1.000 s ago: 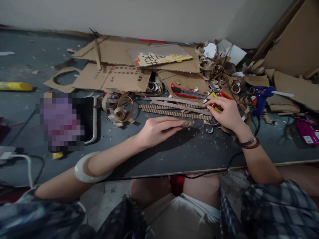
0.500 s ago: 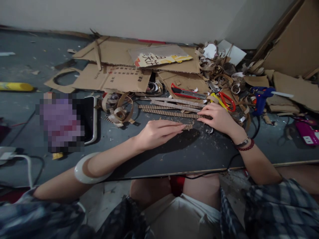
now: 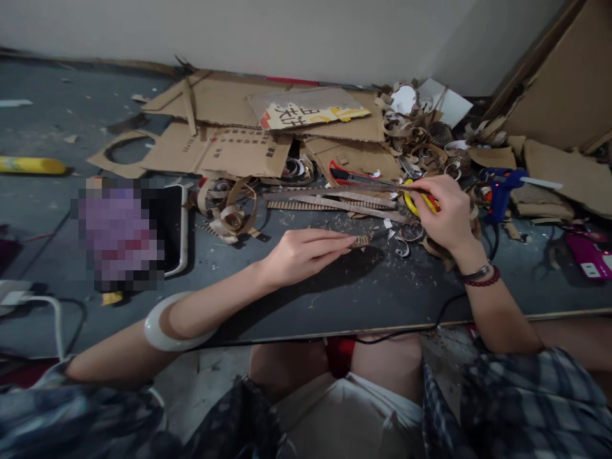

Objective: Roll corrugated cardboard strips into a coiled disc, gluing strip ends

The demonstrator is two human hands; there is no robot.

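Between the fingertips of my left hand (image 3: 306,256) is a small coiled piece of corrugated cardboard (image 3: 362,241), held just above the dark table. My right hand (image 3: 442,210) pinches the end of a long thin cardboard strip (image 3: 335,190), which stretches out to the left, edge-on. Below it lie more strips, one a ridged corrugated strip (image 3: 306,205) and one a smooth strip (image 3: 347,205). Scissors with yellow and red handles (image 3: 411,199) lie beside my right hand, partly hidden by it. A red and black utility knife (image 3: 345,174) rests behind the strips.
A blue glue gun (image 3: 502,194) with a white stick stands at right, near a magenta device (image 3: 590,252). Cardboard sheets (image 3: 229,150) and curled scraps (image 3: 229,207) cover the back. A phone (image 3: 174,233) and a yellow tube (image 3: 31,166) lie at left.
My right hand has moved right and slightly up, lifting a ridged strip off the table. My left hand stays nearly still with the coiled piece.
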